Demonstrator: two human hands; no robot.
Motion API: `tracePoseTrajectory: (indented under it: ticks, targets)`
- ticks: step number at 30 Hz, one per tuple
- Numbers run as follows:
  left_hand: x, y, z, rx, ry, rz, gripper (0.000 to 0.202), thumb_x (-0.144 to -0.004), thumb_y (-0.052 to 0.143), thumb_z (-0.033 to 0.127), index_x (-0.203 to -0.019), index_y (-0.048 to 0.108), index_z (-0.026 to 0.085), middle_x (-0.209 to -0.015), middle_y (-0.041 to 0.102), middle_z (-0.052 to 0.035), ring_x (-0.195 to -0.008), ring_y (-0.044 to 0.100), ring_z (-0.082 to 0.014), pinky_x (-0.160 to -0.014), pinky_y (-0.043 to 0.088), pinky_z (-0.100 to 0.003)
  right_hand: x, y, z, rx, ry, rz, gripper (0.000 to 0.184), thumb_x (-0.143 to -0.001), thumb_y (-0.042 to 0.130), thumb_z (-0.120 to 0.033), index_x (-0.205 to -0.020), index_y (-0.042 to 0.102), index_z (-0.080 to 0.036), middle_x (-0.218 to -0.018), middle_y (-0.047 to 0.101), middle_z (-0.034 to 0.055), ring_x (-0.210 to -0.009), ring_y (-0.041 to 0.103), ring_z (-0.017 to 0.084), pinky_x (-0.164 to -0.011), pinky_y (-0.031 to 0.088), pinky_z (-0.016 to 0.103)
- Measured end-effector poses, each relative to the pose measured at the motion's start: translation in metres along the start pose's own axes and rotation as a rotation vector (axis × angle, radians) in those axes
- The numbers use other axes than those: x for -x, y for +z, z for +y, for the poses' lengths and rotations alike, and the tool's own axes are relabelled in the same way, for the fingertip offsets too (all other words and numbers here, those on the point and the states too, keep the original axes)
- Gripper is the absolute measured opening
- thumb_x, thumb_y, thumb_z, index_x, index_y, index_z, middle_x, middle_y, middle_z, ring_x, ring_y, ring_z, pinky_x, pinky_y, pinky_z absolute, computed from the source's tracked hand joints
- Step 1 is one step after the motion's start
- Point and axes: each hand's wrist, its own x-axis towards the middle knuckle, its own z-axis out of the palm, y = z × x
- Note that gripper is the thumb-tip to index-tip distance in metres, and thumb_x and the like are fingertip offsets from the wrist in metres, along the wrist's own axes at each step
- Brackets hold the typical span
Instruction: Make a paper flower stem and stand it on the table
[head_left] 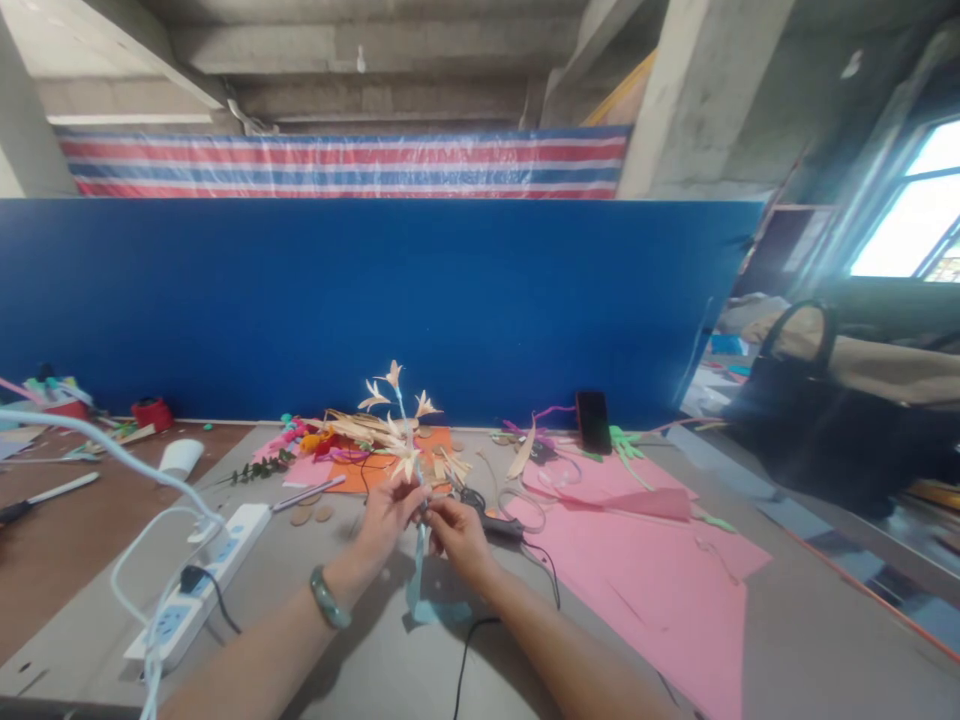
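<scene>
An artificial flower stem (403,400) stands upright before me, with several pale cream lily-like blooms branching from its top. My left hand (390,515), a green bangle on its wrist, is closed around the stem below the lowest blooms. Fingers of my right hand (459,538) pinch the stem at the same spot, where a light blue tape (417,575) meets it. That tape hangs down from between the hands and trails onto the table. My fingertips partly hide the stem, so the exact wrapping point cannot be made out.
A white power strip (214,590) with plugged-in cables lies at the left. Pink paper sheets (660,590) cover the right side. Behind my hands are orange paper (352,478), dried husks (367,428) and a dark hot glue gun (501,526). A phone (593,422) leans against the blue partition (420,300).
</scene>
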Motion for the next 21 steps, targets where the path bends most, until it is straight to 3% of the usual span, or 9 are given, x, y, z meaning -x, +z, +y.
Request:
tracePoseTrajectory:
  ticks: [4, 7, 11, 16, 21]
  targets:
    - [-0.003, -0.008, 0.0, 0.058, -0.083, -0.072, 0.029, -0.062, 0.077, 0.037, -0.073, 0.062, 0.015, -0.048, 0.049, 0.0062, -0.039, 0.036, -0.0058, -0.04, 0.024, -0.02, -0.003, -0.003, -0.001, -0.044, 0.046, -0.055, 0.031, -0.077, 0.065, -0.046, -0.076, 0.062, -0.015, -0.055, 0.056, -0.0036, -0.038, 0.048, 0.007, -0.04, 0.034, 0.019]
    - [-0.003, -0.015, 0.0, 0.067, -0.107, -0.122, 0.033, -0.061, 0.078, 0.033, -0.085, 0.068, 0.013, -0.064, 0.062, 0.0002, -0.041, 0.036, -0.0039, -0.041, 0.025, -0.02, -0.004, -0.005, 0.002, -0.087, 0.076, -0.072, 0.033, -0.075, 0.067, -0.048, -0.076, 0.061, -0.016, -0.051, 0.054, -0.0053, -0.038, 0.048, 0.007, -0.04, 0.034, 0.019]
    - [-0.001, -0.019, -0.002, 0.081, -0.125, -0.138, 0.036, -0.062, 0.078, 0.034, -0.09, 0.07, 0.012, -0.074, 0.066, -0.0045, -0.044, 0.04, -0.0043, -0.043, 0.027, -0.02, -0.005, -0.007, 0.004, -0.118, 0.112, -0.092, 0.038, -0.072, 0.069, -0.052, -0.075, 0.059, -0.016, -0.05, 0.052, -0.0058, -0.037, 0.047, 0.007, -0.039, 0.033, 0.019]
    - [0.0, -0.02, -0.005, 0.068, -0.152, -0.113, 0.037, -0.061, 0.078, 0.037, -0.088, 0.069, 0.012, -0.067, 0.063, -0.0013, -0.042, 0.038, -0.0035, -0.041, 0.024, -0.02, -0.005, -0.009, 0.001, -0.112, 0.105, -0.107, 0.04, -0.072, 0.068, -0.053, -0.077, 0.059, -0.015, -0.054, 0.054, -0.0056, -0.038, 0.047, 0.006, -0.041, 0.034, 0.019]
    - [-0.003, -0.015, 0.003, 0.151, -0.125, -0.049, 0.035, -0.065, 0.076, 0.04, -0.084, 0.067, 0.013, -0.051, 0.047, 0.0072, -0.039, 0.031, -0.0029, -0.04, 0.02, -0.019, -0.005, -0.012, -0.003, -0.133, 0.118, -0.165, 0.038, -0.073, 0.069, -0.051, -0.075, 0.056, -0.016, -0.054, 0.052, -0.0066, -0.038, 0.045, 0.006, -0.041, 0.032, 0.019]
